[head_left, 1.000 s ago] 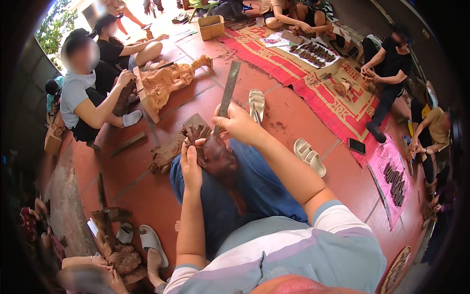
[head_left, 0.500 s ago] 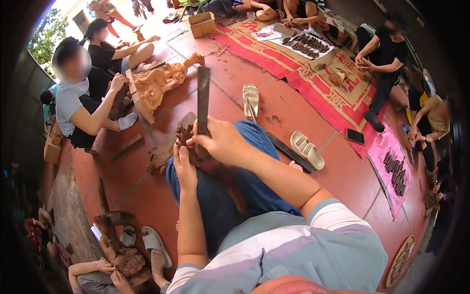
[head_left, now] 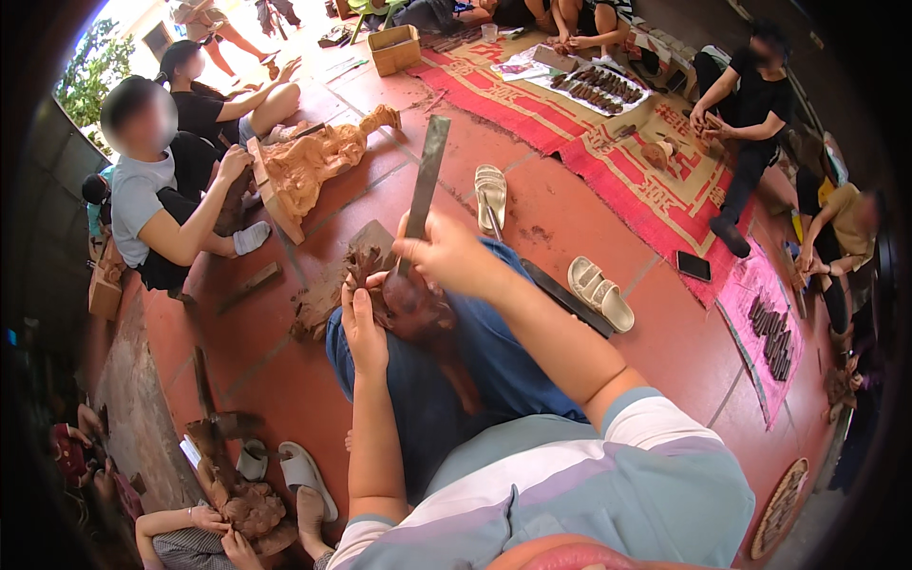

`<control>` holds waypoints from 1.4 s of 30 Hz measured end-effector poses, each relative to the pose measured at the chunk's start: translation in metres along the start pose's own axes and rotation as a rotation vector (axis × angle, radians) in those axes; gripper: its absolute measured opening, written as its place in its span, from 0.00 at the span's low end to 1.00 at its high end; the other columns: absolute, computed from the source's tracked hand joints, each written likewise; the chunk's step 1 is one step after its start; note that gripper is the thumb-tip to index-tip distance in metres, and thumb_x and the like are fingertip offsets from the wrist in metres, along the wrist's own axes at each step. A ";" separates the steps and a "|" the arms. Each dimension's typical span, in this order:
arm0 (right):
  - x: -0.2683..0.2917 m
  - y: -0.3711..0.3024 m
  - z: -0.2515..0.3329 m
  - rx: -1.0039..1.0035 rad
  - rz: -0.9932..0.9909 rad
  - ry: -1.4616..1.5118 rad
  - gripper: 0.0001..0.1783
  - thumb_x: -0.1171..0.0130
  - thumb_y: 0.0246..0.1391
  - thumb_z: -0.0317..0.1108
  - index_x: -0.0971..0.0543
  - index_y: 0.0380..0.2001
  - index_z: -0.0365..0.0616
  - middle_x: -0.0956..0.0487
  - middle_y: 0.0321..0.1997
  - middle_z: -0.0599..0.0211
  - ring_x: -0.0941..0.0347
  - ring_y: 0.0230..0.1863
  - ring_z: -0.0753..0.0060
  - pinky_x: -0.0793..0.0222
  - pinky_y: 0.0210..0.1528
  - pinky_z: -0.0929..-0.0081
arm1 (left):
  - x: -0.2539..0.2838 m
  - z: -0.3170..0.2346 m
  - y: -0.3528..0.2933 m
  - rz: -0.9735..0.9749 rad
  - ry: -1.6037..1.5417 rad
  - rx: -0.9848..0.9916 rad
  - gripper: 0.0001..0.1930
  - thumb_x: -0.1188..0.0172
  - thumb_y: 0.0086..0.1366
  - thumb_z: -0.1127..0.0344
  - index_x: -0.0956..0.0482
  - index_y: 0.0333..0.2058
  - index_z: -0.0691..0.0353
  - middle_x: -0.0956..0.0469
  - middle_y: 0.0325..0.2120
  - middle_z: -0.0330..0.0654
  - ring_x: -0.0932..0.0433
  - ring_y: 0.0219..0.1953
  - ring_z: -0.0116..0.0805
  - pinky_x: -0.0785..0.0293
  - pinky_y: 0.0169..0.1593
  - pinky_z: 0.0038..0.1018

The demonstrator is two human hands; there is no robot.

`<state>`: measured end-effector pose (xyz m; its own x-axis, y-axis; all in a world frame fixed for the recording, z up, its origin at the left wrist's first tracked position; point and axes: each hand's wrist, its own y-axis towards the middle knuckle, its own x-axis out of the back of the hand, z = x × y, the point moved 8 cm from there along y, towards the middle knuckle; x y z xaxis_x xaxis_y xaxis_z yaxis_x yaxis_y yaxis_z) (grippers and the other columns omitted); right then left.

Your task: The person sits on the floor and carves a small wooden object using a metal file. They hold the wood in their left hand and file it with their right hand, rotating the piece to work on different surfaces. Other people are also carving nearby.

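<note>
My right hand (head_left: 446,255) grips the tool (head_left: 426,176); my left hand (head_left: 365,331) touches the carving (head_left: 414,310), grip unclear. It looks largely shaped; I can't tell what remains.

We've got a flat bar (head_left: 427,176) in our right hand (head_left: 448,252), low end down at the carving (head_left: 413,309); our left hand (head_left: 364,332)'s against the carving's left side. Sandals (head_left: 600,294) right of the carving, red mat (head_left: 578,173) farther beyond it.

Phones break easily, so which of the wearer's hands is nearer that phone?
Right. The right hand, gripping a flat tool, is left of the phone; the left hand, at the carving, lies farther left.
</note>
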<state>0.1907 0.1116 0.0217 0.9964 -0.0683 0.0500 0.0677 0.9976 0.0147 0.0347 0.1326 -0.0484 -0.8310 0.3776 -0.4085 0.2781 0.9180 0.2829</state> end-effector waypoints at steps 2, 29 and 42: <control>-0.011 -0.016 0.025 0.367 -0.153 -0.295 0.05 0.42 0.55 0.31 0.27 0.30 0.42 0.26 0.27 0.71 0.31 0.27 0.82 0.33 0.32 0.77 | 0.003 0.003 -0.002 -0.030 0.001 0.004 0.17 0.61 0.73 0.62 0.34 0.53 0.66 0.25 0.45 0.46 0.26 0.44 0.30 0.30 0.50 0.25; -0.009 -0.029 0.019 0.224 -0.195 -0.278 0.05 0.44 0.59 0.31 0.29 0.31 0.45 0.25 0.32 0.72 0.28 0.33 0.83 0.32 0.36 0.83 | -0.002 -0.006 -0.004 -0.011 0.001 -0.014 0.16 0.61 0.74 0.62 0.32 0.52 0.66 0.24 0.44 0.44 0.26 0.42 0.27 0.29 0.46 0.23; 0.002 -0.012 0.008 0.088 -0.181 -0.038 0.06 0.43 0.57 0.31 0.29 0.34 0.42 0.23 0.32 0.70 0.25 0.33 0.78 0.29 0.37 0.77 | -0.003 -0.005 0.000 0.020 0.000 -0.009 0.17 0.60 0.74 0.62 0.35 0.54 0.67 0.25 0.45 0.45 0.26 0.44 0.29 0.30 0.49 0.25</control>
<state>0.1910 0.0993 0.0298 0.9658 -0.2480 0.0762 0.2386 0.9644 0.1140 0.0349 0.1311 -0.0427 -0.8251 0.3960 -0.4029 0.2903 0.9090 0.2990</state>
